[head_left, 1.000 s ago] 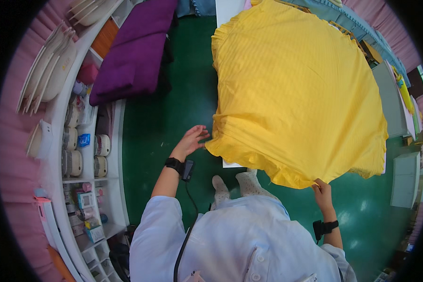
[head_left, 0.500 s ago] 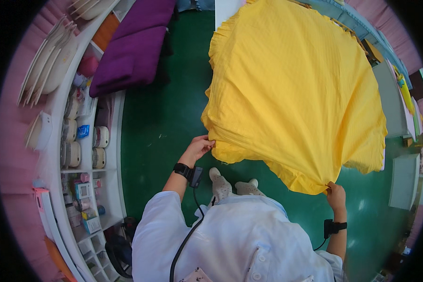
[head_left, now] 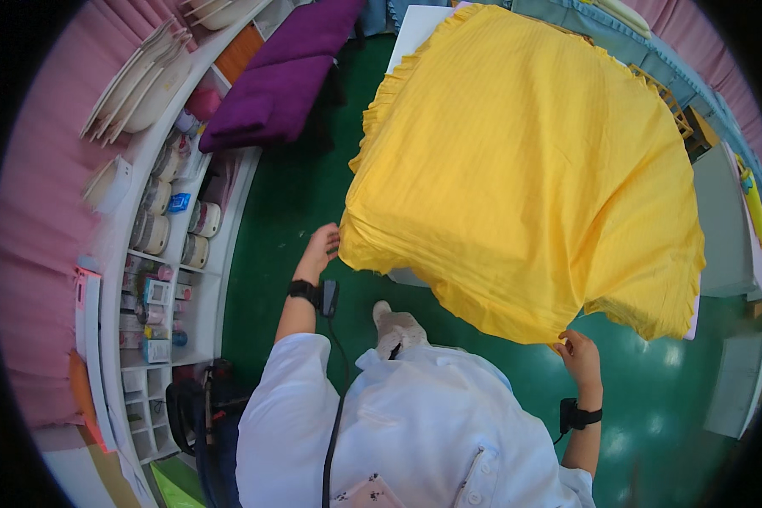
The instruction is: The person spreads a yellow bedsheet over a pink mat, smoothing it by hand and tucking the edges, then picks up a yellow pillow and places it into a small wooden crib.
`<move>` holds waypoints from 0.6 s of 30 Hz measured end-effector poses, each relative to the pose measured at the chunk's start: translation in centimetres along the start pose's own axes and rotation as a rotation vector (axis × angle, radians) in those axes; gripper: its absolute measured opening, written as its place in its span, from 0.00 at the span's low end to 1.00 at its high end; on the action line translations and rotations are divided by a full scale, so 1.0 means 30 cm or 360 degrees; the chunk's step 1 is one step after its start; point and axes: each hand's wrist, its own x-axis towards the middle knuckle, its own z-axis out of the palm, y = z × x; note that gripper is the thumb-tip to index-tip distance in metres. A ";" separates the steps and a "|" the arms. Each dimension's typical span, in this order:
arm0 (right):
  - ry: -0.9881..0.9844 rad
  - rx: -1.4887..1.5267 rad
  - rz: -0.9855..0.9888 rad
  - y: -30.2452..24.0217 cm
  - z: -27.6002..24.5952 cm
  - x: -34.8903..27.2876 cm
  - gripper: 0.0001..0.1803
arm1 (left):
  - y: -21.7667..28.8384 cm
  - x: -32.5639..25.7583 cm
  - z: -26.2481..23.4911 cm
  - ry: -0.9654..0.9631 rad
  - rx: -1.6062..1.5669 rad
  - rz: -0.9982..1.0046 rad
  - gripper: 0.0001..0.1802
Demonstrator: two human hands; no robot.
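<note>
A large yellow ruffled cloth lies over a table and hangs down at its near side. My left hand is at the cloth's near left corner, fingers bent against the edge; the fingertips are partly hidden and a little blurred, but they seem to pinch it. At the near right, my right hand pinches the hanging hem between thumb and fingers, pulling folds toward that point. The white tabletop shows at the far left corner.
White shelves with jars and boxes run along my left. A purple padded chair stands at the far left. A white cabinet is to the right of the table. My shoe is on the green floor near the table.
My view has shifted, and the table with the cloth sits flatter and squarer before me. Both hands stay at the near hem; the cloth's near left part has dropped against the table edge.
</note>
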 end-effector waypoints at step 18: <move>0.0347 0.0001 0.0509 0.414 -0.075 -0.129 0.04 | 0.011 0.378 0.051 0.0319 0.0136 0.0546 0.16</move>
